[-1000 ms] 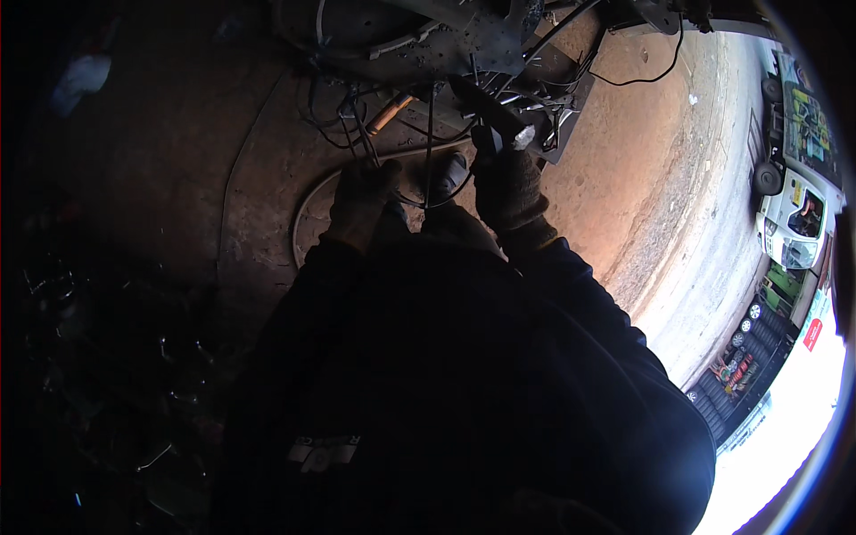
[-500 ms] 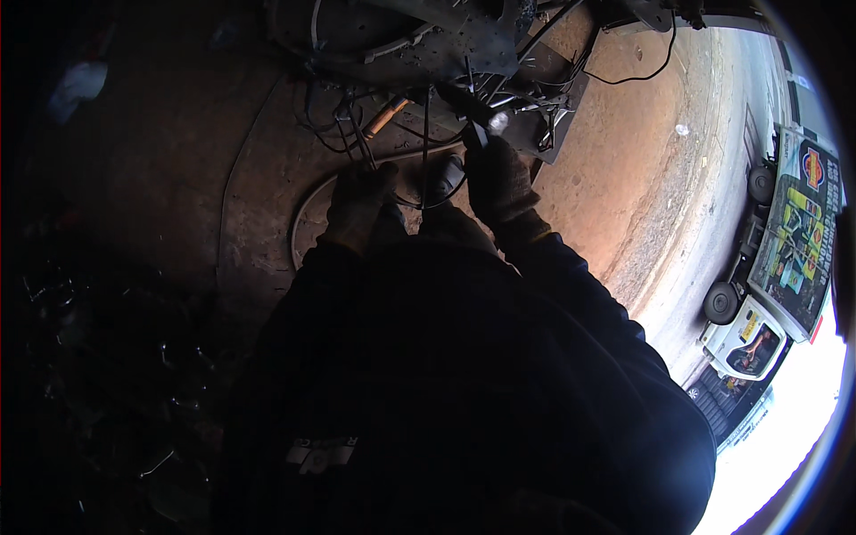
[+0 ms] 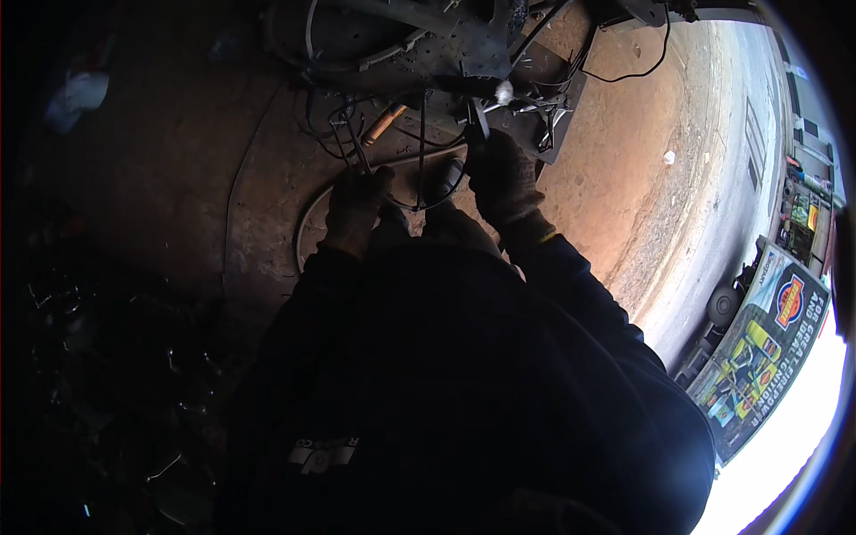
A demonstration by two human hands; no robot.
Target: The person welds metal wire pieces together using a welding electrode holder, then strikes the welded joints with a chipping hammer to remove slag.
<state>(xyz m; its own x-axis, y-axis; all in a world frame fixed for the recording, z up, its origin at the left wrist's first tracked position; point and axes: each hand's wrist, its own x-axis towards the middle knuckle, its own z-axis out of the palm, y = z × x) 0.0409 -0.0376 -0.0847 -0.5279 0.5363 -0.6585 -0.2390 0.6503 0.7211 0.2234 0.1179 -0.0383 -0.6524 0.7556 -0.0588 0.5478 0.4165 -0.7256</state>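
Both my hands wear dark work gloves. My left hand (image 3: 358, 203) is closed around the lower end of thin dark metal rods (image 3: 358, 150) that rise toward the cluttered metal bench; their exact kind is unclear in the shadow. My right hand (image 3: 504, 183) grips the flat grey handle of a hammer (image 3: 481, 120). Its dark head, with a pale shiny end, lies sideways over the bench. Between my hands hangs a thin dark bent rod (image 3: 422, 152). An orange-brown wooden handle (image 3: 384, 124) rests beyond my left hand.
A dark metal plate (image 3: 464, 45) and a heap of rods and cables stand in front. A hose (image 3: 303, 227) curves over the floor by my shoes (image 3: 443, 178). Dark shiny items (image 3: 169, 392) lie at lower left. A truck (image 3: 758, 348) is on the road at right.
The hammer head has turned from slanting to nearly level, its shiny end moving up. My left hand shifts only slightly. The truck outside has moved down along the road.
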